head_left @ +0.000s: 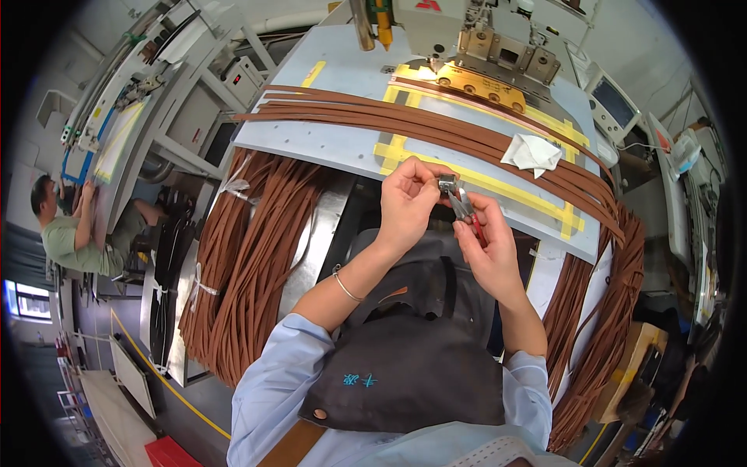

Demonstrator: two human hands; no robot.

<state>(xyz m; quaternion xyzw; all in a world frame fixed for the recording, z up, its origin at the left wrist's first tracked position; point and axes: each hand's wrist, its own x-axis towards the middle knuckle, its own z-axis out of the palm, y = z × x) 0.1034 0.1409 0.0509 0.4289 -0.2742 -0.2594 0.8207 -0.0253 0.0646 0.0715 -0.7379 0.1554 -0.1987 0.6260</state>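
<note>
Left grip [408, 201]: thumb and fingers pinched together on a small metal part [447, 184], right at the near edge of the surface [299, 142]. Right grip [492, 245]: closed around red-handled snips [478, 229], also at the near edge of the surface, just beside the left one. Snips' blades point up at the metal part; can't tell if they touch it.

On the surface: flat brown strips [350, 114] laid across it side by side, ends past its left edge, other ends running off its right edge. White cloth [532, 153], crumpled, on top of the strips toward the surface's right side. Yellow tape [513, 196] stuck on the surface, one length close to its near edge.

Machine [506, 50] at the surface's far side, gold plate [481, 87] low on its front, lit from the left. Screen [614, 101] off the surface's far right corner.

Left bundle [253, 257] of brown strips hangs below the surface's left end, white ties around it. Right bundle [597, 342], same brown, below the surface's right end.

Near side of the surface: wearer's dark apron [412, 381], bracelet [346, 285] on the left wrist. Co-worker [78, 237] in a green top, well left of the surface.
</note>
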